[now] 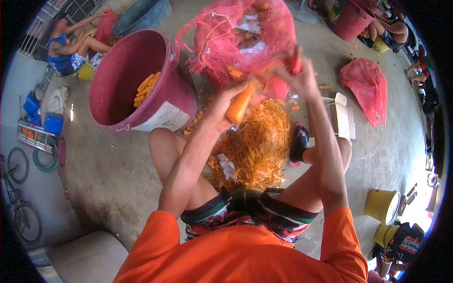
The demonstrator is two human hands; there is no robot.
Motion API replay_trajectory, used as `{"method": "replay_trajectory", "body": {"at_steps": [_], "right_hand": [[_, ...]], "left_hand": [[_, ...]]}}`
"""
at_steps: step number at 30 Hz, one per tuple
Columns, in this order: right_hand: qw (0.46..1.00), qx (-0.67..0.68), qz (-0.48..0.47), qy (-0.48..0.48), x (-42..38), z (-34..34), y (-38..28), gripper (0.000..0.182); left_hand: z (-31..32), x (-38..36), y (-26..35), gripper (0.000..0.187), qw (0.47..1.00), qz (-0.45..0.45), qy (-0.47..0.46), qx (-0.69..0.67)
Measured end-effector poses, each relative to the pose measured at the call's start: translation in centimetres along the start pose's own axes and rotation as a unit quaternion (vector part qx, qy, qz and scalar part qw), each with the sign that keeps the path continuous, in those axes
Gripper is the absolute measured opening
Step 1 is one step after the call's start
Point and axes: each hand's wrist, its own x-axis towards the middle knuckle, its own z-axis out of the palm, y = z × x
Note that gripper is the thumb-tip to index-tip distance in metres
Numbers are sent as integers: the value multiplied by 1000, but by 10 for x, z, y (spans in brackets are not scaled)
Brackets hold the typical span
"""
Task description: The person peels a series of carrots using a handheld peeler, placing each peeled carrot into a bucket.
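Note:
My left hand (222, 108) is closed around a peeled orange carrot (239, 104), its thick end towards me. Held up to the right of it is my right hand (306, 81), smeared by motion, with its fingers around a red-handled peeler (296, 60); the blade is too blurred to make out. The peeler is apart from the carrot. Below both hands, a heap of orange peelings (262, 146) lies on the floor between my legs. Just beyond the hands, a pink mesh sack (212, 40) lies open with unpeeled carrots (250, 35) inside.
A large maroon tub (181, 89) at the left tilts towards me, with peeled carrots (146, 89) inside. Another pink sack (363, 87) and a white carton (340, 115) lie at the right. Yellow buckets (381, 206) stand lower right. Other people sit at far left and far right.

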Motion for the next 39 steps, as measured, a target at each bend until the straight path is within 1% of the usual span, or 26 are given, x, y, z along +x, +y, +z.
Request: {"method": "replay_trajectory", "body": {"at_steps": [1, 4, 6, 7, 9, 11, 13, 15, 16, 17, 19, 21, 23, 24, 25, 26, 27, 28, 30, 32, 33, 34, 35, 37, 38, 39], "right_hand": [[999, -39, -12, 2, 8, -14, 2, 20], [998, -3, -59, -3, -1, -1, -11, 19], [973, -83, -123, -176, -14, 23, -45, 18], [974, -80, -123, -175, -11, 22, -37, 18], [998, 42, 1, -42, -4, 9, -7, 16], [997, -52, -51, 2, 10, -14, 4, 16], [999, 36, -15, -35, -2, 2, -21, 18], [978, 1, -151, -143, -12, 32, -42, 18], [976, -45, -125, -174, -13, 30, -44, 21], [977, -41, -122, -173, -12, 26, -37, 21], [999, 3, 34, -7, 3, 3, -11, 24], [1000, 0, 17, 9, 5, -7, -1, 25], [998, 26, -20, -52, -11, 12, -22, 23], [987, 46, -64, -142, -15, 24, -36, 23], [975, -42, -95, -198, -14, 25, -52, 24], [986, -36, -84, -143, -12, 23, -43, 23], [993, -30, -68, -88, -10, 17, -25, 22], [999, 48, -1, -20, 0, 6, 8, 20], [1000, 25, 17, -9, 5, -10, 4, 18], [999, 37, 29, -13, -3, 2, -13, 18], [994, -6, -44, -102, -12, 18, -32, 18], [974, -49, -118, -187, -15, 27, -42, 17], [974, -46, -119, -186, -11, 28, -37, 17], [994, -6, -79, -78, -7, 24, -15, 16], [999, 37, 2, -36, 1, 9, -4, 16], [1000, 28, -1, -12, 7, -1, -7, 16]], "left_hand": [[0, 0, 0, 34, 1000, -6, 31, -2], [-7, 7, 1, 38, 1000, 9, -9, -7], [2, 9, 5, 37, 1000, 13, -21, 4], [8, 6, 6, 37, 1000, 12, -19, 6], [17, -4, 2, 35, 999, 26, 27, 9], [9, -5, 3, 31, 998, 17, 56, 0], [-9, 3, 6, 32, 998, -29, -10, -48], [-1, 7, 5, 35, 999, -13, -17, -42], [9, 4, 6, 34, 1000, 3, 5, -16], [16, -2, 5, 33, 999, 16, 30, 8], [14, -6, 2, 34, 1000, 23, 16, 3], [-6, 1, -3, 36, 1000, 8, -1, 10], [4, 5, -1, 37, 1000, 6, -10, -10], [17, 4, 2, 36, 1000, 21, 18, -3], [23, 3, 5, 36, 998, 34, 48, 5], [8, 7, -1, 34, 998, 61, -8, 30], [0, 5, -4, 34, 998, 56, -4, 30], [-5, 2, -4, 33, 1000, 20, -1, 7], [-16, 6, -4, 34, 998, -23, -34, -49], [0, 5, 1, 35, 999, 6, -27, -39], [6, 5, 2, 36, 999, 29, -17, -31], [-2, 3, 9, 35, 996, 0, -83, -37], [-6, 7, 8, 35, 996, 1, -81, -36], [4, 2, 2, 32, 998, 40, -49, -27], [12, -1, 2, 33, 999, 24, 35, -30], [9, -1, -1, 33, 999, 24, 34, -31]]}}
